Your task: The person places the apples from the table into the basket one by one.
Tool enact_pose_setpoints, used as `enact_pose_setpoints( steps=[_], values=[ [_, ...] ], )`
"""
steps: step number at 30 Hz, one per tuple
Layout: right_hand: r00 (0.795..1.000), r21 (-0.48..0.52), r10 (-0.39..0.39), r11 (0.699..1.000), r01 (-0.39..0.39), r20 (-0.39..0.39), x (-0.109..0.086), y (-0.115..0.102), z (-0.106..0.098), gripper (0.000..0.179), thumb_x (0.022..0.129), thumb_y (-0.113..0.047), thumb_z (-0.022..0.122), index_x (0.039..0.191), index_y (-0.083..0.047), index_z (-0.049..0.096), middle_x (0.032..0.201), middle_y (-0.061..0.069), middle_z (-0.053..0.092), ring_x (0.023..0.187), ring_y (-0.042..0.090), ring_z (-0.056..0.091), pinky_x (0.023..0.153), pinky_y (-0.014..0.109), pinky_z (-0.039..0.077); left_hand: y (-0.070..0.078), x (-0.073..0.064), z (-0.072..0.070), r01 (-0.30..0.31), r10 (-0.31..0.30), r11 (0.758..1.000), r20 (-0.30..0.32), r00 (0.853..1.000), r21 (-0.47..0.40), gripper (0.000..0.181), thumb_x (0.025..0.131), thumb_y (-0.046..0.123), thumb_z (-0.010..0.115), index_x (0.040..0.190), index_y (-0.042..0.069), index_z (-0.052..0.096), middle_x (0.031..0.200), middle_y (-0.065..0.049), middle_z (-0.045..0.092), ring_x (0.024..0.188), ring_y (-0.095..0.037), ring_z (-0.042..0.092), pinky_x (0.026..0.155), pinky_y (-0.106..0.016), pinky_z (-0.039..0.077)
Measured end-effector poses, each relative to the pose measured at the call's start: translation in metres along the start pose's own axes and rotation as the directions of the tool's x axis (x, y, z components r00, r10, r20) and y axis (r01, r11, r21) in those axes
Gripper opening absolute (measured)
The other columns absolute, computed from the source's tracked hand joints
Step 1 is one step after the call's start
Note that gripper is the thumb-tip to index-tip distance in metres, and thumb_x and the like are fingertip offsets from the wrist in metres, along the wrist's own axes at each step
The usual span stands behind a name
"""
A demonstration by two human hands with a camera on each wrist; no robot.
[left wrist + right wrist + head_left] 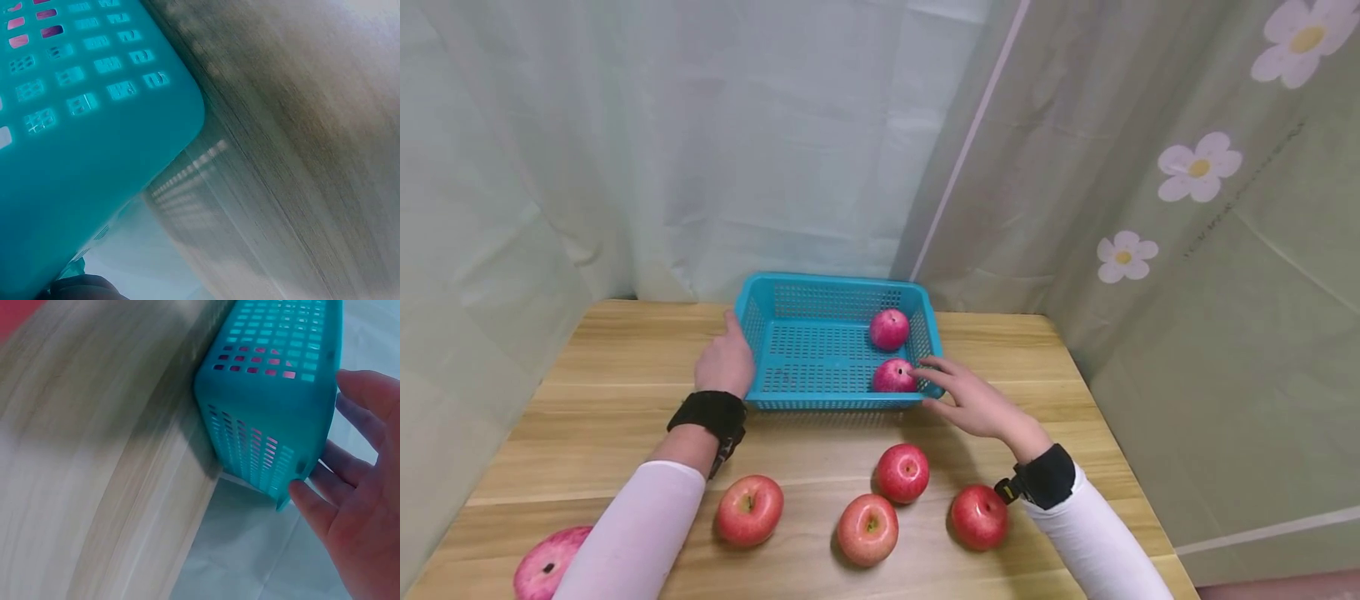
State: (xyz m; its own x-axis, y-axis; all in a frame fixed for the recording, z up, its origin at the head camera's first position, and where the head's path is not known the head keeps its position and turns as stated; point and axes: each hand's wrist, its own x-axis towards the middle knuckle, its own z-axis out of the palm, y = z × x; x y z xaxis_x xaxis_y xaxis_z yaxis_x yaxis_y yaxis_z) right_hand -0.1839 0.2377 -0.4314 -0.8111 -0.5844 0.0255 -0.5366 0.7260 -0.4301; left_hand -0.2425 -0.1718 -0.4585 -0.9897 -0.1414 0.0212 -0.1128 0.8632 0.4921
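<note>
A blue plastic basket with lattice walls stands at the back of the table. Inside, along its right end, lie two pinkish-red apples, the rear apple and the front apple. My left hand holds the basket's left rim, its fingers mostly hidden on the far side. At the front right corner, my right hand has its fingers spread over the rim beside the front apple. The right wrist view shows this hand with loosely bent fingers around the rim and no apple in them.
In front of the basket, several apples lie on the wooden table: one apple on the left, a paler apple, a red apple, and another apple by the right wrist. A pink apple lies beside the left sleeve. Curtains hang behind.
</note>
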Motion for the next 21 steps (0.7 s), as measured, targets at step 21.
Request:
enact_pose_setpoints(
  steps=[21],
  values=[
    [0.999, 0.005, 0.03, 1.0, -0.03, 0.027, -0.018, 0.0, -0.004, 0.056, 0.107, -0.041, 0.066, 0.158, -0.021, 0.055, 0.166, 0.013, 0.041, 0.154, 0.038, 0.037, 0.114, 0.06, 0.042, -0.001, 0.001, 0.001, 0.003, -0.003, 1.0, 0.005, 1.0, 0.008, 0.064, 0.109, 0.006, 0.038, 0.166, -0.008, 0.012, 0.081, -0.029, 0.061, 0.065, -0.039, 0.061, 0.052, -0.048, 0.047]
  ],
)
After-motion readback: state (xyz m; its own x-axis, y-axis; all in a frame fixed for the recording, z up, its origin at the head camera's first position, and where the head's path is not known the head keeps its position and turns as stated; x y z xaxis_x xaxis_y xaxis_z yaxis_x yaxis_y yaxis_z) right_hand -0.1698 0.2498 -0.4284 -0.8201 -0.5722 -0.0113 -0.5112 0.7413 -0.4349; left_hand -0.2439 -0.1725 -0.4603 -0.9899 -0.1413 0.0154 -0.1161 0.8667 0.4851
